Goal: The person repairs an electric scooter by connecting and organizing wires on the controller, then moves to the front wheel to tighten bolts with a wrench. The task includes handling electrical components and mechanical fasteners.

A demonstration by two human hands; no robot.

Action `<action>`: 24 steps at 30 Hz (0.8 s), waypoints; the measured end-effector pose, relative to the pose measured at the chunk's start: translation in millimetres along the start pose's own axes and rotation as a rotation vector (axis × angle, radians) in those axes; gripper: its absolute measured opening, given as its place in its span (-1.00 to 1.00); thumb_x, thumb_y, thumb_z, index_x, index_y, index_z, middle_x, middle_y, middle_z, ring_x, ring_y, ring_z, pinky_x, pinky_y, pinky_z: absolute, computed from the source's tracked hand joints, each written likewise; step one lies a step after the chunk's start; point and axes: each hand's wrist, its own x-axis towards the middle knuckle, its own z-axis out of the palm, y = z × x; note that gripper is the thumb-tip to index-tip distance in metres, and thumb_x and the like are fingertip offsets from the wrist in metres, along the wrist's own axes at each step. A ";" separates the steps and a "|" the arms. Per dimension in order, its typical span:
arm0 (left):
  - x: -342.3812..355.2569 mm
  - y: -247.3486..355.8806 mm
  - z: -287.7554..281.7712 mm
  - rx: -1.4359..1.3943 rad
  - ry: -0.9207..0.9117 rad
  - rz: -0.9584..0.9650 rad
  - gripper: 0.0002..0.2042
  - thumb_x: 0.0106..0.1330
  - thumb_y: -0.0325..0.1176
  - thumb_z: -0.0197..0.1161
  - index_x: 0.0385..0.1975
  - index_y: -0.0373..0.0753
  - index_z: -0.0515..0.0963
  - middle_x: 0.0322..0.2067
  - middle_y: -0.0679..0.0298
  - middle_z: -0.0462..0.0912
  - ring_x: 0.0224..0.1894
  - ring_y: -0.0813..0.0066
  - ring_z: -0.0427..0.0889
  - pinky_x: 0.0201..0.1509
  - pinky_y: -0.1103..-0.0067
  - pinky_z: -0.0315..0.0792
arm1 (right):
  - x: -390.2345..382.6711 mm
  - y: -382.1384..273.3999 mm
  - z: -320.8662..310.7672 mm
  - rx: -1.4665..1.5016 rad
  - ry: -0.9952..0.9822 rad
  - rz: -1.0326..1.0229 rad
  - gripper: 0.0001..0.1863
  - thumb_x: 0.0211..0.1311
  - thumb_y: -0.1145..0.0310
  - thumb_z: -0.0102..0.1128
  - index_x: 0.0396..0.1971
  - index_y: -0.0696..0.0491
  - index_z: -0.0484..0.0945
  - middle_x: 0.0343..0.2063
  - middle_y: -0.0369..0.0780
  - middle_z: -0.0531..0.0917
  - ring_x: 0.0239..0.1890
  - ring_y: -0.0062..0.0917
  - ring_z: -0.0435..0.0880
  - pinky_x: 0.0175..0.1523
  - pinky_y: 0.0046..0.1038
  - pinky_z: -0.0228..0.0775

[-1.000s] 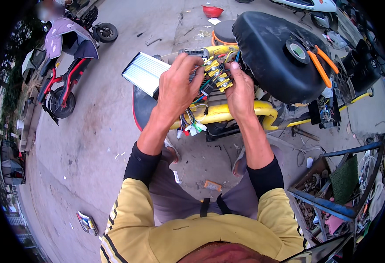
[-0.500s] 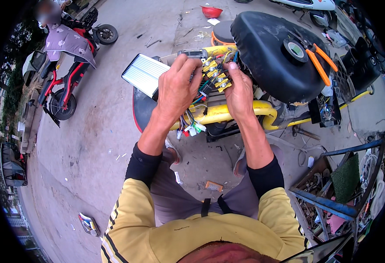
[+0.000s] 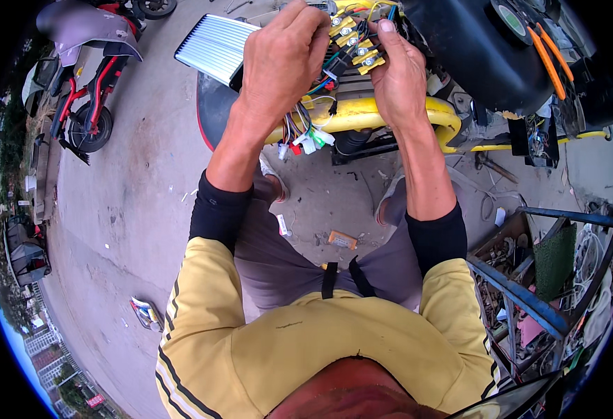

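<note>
My left hand (image 3: 277, 66) is closed beside the yellow-and-metal terminal blocks (image 3: 366, 57), its fingertips tucked among the wires, so what they pinch is hidden. My right hand (image 3: 399, 85) grips the terminal blocks from the right, thumb raised along their side. A finned silver controller box (image 3: 207, 45) lies left of my left hand. Below both hands, a bundle of wires ending in small white, red and green connectors (image 3: 309, 142) hangs over the yellow tube frame (image 3: 345, 116). Orange-handled pliers (image 3: 551, 64) rest on the black tank (image 3: 481, 59) at the right.
A red scooter (image 3: 90, 112) with a purple cover stands at upper left. A blue-edged metal bin (image 3: 530, 300) of scrap and cables is at lower right. A hammer (image 3: 495, 167) lies under the bike. A small tray of items (image 3: 146, 313) lies at lower left.
The whole scene, my hands included, sits higher in the picture, as the camera view has shifted. Both hands keep nearly the same position at the terminal blocks.
</note>
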 end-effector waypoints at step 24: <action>9.1 13.3 -11.0 -0.047 -0.055 -0.053 -0.89 0.28 -0.61 0.36 -0.29 -0.33 0.55 -0.40 0.04 0.55 -0.38 -0.03 0.65 -0.33 0.29 0.51 | -0.9 -5.5 4.0 0.089 -0.026 0.035 -0.58 0.70 0.19 -0.04 -0.03 0.26 0.66 -0.18 -0.22 0.76 -0.20 -0.62 0.69 -0.04 -0.57 0.53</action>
